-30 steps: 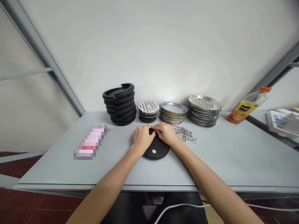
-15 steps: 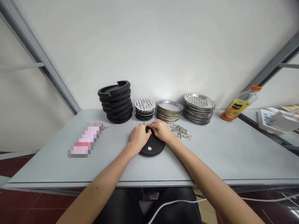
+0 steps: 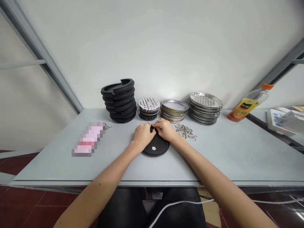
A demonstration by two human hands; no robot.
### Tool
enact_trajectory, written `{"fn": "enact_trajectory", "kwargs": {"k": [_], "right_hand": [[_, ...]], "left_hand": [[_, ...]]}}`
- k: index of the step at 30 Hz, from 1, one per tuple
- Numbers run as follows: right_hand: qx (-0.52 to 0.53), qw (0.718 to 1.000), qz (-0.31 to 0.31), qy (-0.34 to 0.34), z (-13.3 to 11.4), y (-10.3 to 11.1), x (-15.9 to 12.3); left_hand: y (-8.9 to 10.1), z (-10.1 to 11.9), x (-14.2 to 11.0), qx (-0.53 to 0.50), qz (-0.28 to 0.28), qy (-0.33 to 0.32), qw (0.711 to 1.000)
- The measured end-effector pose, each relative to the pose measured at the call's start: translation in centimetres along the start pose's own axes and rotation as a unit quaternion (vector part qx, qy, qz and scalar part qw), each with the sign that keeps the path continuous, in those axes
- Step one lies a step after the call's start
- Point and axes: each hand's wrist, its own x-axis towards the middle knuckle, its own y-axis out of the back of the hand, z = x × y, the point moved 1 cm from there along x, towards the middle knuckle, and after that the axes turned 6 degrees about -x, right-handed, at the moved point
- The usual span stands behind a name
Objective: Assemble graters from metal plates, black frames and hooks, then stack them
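Observation:
A round black disc-shaped part (image 3: 158, 148) with a small white dot lies flat on the table before me. My left hand (image 3: 143, 134) is closed on its far left edge, thumb pressed on top. From the far right side my right hand (image 3: 165, 129) grips the same edge, its fingers pinched together close to the left ones. Something small and shiny shows between the fingertips, too small to name. Just right of my right hand lies a loose heap of metal clips (image 3: 186, 131).
Along the wall stand stacked black rings (image 3: 120, 103), perforated metal discs (image 3: 149, 109), shallow round tins (image 3: 175, 110) and larger perforated metal trays (image 3: 205, 107). A drink bottle (image 3: 249, 104) is at right. A blurred pink item (image 3: 90, 137) lies at left on the grey table (image 3: 59, 164).
The whole view has shifted slightly with my head. Both hands stay on the black part's far edge, their fingers having moved only a little.

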Motion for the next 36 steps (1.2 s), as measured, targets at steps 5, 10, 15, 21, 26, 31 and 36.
{"fn": "enact_trajectory", "kwargs": {"k": [5,10,15,21,26,31,36], "right_hand": [[0.005,1.000,0.009,-0.004,-0.04,0.00,0.04],[0.020,1.000,0.010,-0.019,0.10,-0.20,0.05],[0.017,1.000,0.009,-0.024,0.14,-0.37,0.01],[0.008,0.999,0.014,-0.030,-0.08,-0.26,0.04],[0.011,0.999,0.008,-0.034,-0.16,-0.10,0.04],[0.013,0.999,0.009,-0.036,-0.18,-0.10,0.04],[-0.001,1.000,0.004,-0.030,-0.25,-0.19,0.04]], "left_hand": [[0.43,-0.15,0.14,-0.009,-0.006,-0.032,0.999],[0.43,-0.10,0.09,0.009,-0.003,-0.045,0.999],[0.57,0.07,-0.09,0.007,0.000,-0.061,0.998],[0.90,0.24,-0.25,0.004,0.010,-0.038,0.999],[0.71,0.20,-0.16,-0.033,0.028,-0.074,0.996],[0.75,0.11,-0.25,-0.021,0.012,-0.044,0.999],[0.79,0.02,-0.16,-0.022,0.004,-0.044,0.999]]}}
